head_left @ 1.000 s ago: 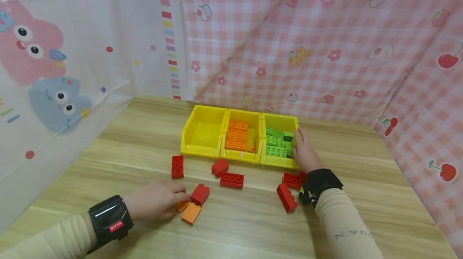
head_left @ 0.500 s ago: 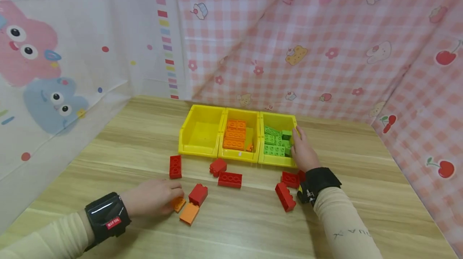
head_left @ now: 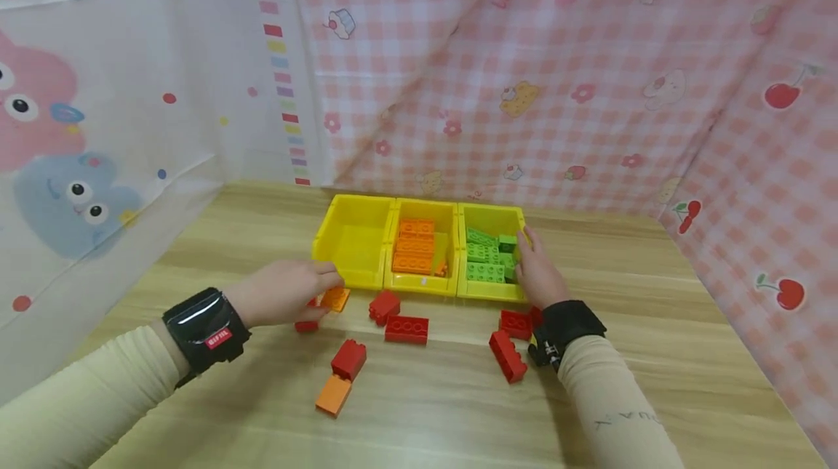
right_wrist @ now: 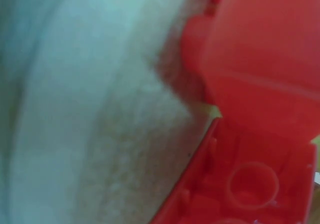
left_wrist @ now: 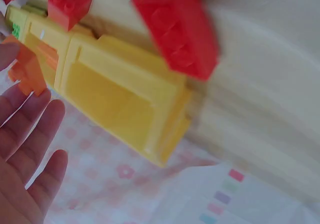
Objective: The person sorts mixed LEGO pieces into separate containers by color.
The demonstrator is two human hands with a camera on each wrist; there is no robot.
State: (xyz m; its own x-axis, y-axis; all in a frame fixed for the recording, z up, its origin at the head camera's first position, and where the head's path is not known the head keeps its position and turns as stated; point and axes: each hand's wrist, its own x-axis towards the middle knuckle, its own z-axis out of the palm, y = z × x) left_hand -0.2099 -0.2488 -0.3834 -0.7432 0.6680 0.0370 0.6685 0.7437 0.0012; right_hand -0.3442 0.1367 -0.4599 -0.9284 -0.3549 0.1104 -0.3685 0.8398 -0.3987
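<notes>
My left hand (head_left: 286, 292) pinches an orange toy building brick (head_left: 337, 299) in front of the left yellow bin (head_left: 353, 243). In the left wrist view the orange brick (left_wrist: 30, 68) sits between thumb and fingertips, the other fingers spread. Partly hidden under that hand lies a red brick (head_left: 306, 326). My right hand (head_left: 542, 273) rests against the right side of the yellow bin of green bricks (head_left: 484, 271), fingers fairly straight along its rim. Near the right wrist are red bricks (head_left: 508, 356), filling much of the right wrist view.
The middle yellow bin (head_left: 423, 282) holds orange bricks (head_left: 413, 245). Before the bins lie red bricks (head_left: 406, 329) and another red brick (head_left: 384, 307). Closer in, a red brick (head_left: 349, 360) touches an orange brick (head_left: 333, 395). Patterned cloth (head_left: 550, 54) hangs behind the wooden table (head_left: 458, 425).
My left hand has picked up the orange brick from beside the near red and orange bricks and carried it forward toward the left bin. My right hand has stayed at the green bricks' bin.
</notes>
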